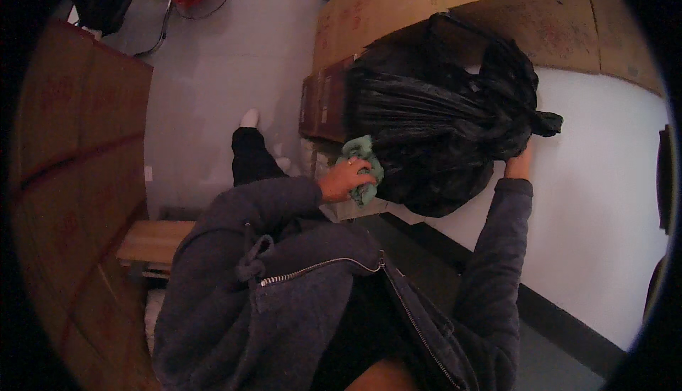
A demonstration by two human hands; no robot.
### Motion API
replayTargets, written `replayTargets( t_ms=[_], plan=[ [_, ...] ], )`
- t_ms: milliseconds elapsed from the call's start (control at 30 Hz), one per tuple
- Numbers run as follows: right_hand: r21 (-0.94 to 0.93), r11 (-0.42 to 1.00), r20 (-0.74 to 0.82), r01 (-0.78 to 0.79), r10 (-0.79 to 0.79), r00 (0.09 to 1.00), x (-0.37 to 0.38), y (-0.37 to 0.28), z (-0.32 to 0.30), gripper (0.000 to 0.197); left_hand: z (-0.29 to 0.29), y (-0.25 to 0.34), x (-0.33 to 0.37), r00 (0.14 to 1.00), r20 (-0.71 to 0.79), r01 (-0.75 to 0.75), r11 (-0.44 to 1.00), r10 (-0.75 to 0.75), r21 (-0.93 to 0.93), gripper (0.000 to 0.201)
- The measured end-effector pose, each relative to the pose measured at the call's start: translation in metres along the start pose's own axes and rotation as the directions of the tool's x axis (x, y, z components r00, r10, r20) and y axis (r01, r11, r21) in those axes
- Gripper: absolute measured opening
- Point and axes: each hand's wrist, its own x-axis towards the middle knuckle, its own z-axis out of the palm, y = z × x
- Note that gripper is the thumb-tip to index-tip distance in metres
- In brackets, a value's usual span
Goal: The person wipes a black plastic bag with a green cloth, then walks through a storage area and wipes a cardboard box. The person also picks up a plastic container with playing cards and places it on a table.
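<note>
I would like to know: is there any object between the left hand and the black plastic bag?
Yes, the crumpled green cloth. The left hand grips it, and it sits between that hand and the left side of the black plastic bag. Nothing else visible stands between them.

Crumpled grn cloth L of bulging blk plastic bag.

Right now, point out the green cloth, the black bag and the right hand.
Green cloth (360, 148): head view, on its upper folds.
Black bag (437, 117): head view, middle of its creased body.
Right hand (520, 162): head view, on the part not hidden by the bag.
</note>
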Motion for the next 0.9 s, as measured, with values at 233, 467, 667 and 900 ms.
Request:
replayTargets(
  t_ms=[233,467,667,900],
  plan=[
    [-0.104,0.994,-0.008,0.026,-0.027,1.0,0.002,0.002,-0.006,0.041,0.147,-0.045,-0.035,0.819,0.142,0.467,0.503,-0.555,-0.727,0.042],
    [-0.249,0.968,-0.019,0.033,-0.039,0.999,0.002,0.001,-0.017,0.042,0.177,-0.057,0.01,0.607,0.036,0.382,0.252,-0.794,-0.889,0.033],
    [-0.505,0.854,0.073,0.122,-0.098,0.992,0.007,-0.009,-0.02,0.043,0.138,-0.087,0.026,0.553,0.21,0.282,-0.057,-0.806,-0.958,0.037],
    [-0.393,0.914,0.055,-0.105,0.137,0.989,-0.001,-0.042,-0.008,0.045,0.135,-0.152,0.031,0.369,0.141,0.501,0.07,-0.919,-0.862,0.058]
  ],
)
